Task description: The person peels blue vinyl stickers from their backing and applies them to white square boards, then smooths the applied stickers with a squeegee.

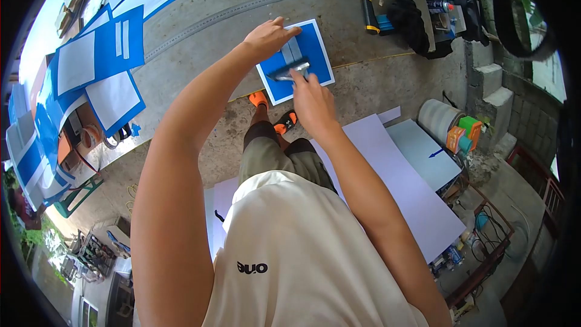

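Observation:
A blue panel with a white border (315, 39) lies at the near edge of the grey table. A pale strip (292, 50) runs down its middle. My left hand (268, 39) is at the panel's upper left, its fingers closed at the strip's top end; the exact grip is partly hidden. Lower on the panel, my right hand (313, 98) grips a squeegee-like scraper (290, 71) with a metallic body and a dark blade. The blade lies across the strip's lower part, and whether it touches the surface is hard to tell.
Behind the panel, a long metal ruler (233, 9) curves across the table. A yellow-black utility knife (368, 12) and black cloth (409, 24) lie right. Blue-and-white sheets (100, 63) cover the left side. Large white sheets (393, 181) lie beside me, right.

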A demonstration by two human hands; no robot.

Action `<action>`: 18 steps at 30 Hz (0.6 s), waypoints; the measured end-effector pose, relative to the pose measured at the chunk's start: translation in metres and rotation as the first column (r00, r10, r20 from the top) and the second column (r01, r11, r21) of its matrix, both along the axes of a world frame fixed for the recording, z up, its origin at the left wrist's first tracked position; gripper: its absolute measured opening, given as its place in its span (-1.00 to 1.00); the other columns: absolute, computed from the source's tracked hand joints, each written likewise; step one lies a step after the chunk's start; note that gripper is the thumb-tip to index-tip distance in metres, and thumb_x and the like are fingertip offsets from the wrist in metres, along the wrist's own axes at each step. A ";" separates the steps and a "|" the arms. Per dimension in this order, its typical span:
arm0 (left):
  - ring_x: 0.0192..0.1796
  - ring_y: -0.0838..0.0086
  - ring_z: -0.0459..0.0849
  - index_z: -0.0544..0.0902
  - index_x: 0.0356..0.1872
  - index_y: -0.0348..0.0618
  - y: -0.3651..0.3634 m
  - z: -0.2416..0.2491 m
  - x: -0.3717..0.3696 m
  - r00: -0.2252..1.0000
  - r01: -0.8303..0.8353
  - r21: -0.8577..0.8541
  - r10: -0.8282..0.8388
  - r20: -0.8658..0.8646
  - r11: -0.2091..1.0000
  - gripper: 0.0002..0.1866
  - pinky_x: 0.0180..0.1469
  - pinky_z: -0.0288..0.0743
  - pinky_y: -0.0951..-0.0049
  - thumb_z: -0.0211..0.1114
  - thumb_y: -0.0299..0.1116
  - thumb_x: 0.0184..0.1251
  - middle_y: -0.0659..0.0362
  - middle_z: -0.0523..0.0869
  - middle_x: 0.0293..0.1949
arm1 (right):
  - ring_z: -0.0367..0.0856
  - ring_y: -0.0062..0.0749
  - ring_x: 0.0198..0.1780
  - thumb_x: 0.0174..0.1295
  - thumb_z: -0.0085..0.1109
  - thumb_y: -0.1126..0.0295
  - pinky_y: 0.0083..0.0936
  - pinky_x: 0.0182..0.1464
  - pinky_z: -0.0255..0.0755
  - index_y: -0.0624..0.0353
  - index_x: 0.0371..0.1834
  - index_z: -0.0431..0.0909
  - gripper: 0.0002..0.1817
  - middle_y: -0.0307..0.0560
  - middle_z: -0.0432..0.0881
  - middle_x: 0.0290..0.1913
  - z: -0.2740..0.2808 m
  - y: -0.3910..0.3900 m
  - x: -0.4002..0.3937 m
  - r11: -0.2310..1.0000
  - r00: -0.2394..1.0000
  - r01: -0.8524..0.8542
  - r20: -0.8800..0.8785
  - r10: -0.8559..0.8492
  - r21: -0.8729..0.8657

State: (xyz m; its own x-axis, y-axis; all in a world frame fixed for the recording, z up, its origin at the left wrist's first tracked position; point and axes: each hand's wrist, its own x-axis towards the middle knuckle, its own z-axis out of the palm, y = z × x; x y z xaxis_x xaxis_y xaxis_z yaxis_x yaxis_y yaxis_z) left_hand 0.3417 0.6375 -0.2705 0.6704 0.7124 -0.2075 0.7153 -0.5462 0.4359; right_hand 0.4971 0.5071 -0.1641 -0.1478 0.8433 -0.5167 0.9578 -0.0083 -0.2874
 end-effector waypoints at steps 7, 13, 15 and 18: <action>0.15 0.09 0.68 0.44 0.48 0.02 0.000 -0.006 0.003 1.000 -0.002 0.016 0.003 -0.021 1.000 -0.36 0.09 0.66 0.22 0.24 -0.56 0.35 -0.06 0.77 -0.21 | 0.75 0.20 -0.15 0.41 0.09 0.45 0.00 -0.04 0.63 0.06 0.39 0.52 -0.54 0.24 0.63 0.00 -0.006 -0.030 -0.013 0.996 0.999 0.003 0.034 -0.006 0.086; 0.02 0.08 0.73 0.41 0.49 0.22 0.001 -0.007 0.003 0.998 -0.021 0.047 0.023 -0.060 0.999 -0.42 0.06 0.64 0.26 0.16 -0.51 0.50 -0.05 0.64 -0.09 | 0.72 0.23 -0.13 0.43 0.14 0.36 0.05 -0.06 0.61 0.05 0.38 0.53 -0.56 0.21 0.62 -0.03 -0.001 -0.075 0.037 0.995 0.997 0.043 0.065 -0.037 -0.095; 0.01 0.09 0.73 0.41 0.50 0.23 -0.001 -0.011 0.002 0.999 -0.007 0.047 0.009 -0.037 0.999 -0.41 0.05 0.64 0.24 0.17 -0.51 0.49 -0.05 0.64 -0.09 | 0.70 0.26 -0.10 0.46 0.12 0.33 0.07 -0.05 0.59 0.03 0.35 0.56 -0.60 0.20 0.63 -0.03 0.017 -0.042 0.036 0.995 0.995 0.097 0.011 -0.097 0.020; -0.01 0.10 0.73 0.38 0.51 0.24 -0.002 -0.010 0.003 0.999 -0.030 0.041 0.031 -0.021 0.999 -0.37 0.04 0.64 0.23 0.17 -0.53 0.46 -0.05 0.63 -0.10 | 0.69 0.26 -0.08 0.47 0.11 0.33 0.07 -0.02 0.58 0.00 0.33 0.58 -0.62 0.19 0.64 -0.03 -0.003 0.004 0.040 0.981 0.994 0.105 -0.004 -0.106 0.165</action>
State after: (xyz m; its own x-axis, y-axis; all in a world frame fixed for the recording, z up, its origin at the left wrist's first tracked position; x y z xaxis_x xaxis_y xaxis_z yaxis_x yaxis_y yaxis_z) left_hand 0.3442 0.6353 -0.2802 0.6437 0.7407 -0.1924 0.7411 -0.5407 0.3981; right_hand 0.5368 0.5115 -0.1670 -0.0517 0.9275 -0.3702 0.9553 -0.0622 -0.2891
